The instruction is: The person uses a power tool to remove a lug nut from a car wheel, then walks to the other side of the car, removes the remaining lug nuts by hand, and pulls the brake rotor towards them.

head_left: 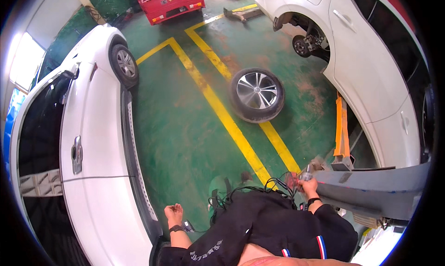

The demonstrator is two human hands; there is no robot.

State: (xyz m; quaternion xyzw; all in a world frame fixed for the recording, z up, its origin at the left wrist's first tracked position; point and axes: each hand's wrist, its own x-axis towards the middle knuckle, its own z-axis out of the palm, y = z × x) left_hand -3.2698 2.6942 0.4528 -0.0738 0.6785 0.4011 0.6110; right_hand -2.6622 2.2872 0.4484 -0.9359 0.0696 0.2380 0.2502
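Note:
My right hand [309, 185] is closed around a small red and silver tool [298, 177], held just beside the grey lift arm [371, 187]. Black cables [259, 189] run from the tool across my dark clothing. My left hand [174, 214] hangs by the sill of the white car on the left [95, 141]; its fingers are curled in with nothing in them, and a dark band sits on the wrist. A loose car wheel [257, 95] with a silver rim stands on the green floor ahead, across a yellow line.
A second white car [371, 76] is on the right, its wheel arch bare with the hub [303, 45] showing. An orange lift arm [342, 129] lies under it. A red cart [171, 1] is parked at the back. Yellow lines [218, 103] cross the floor.

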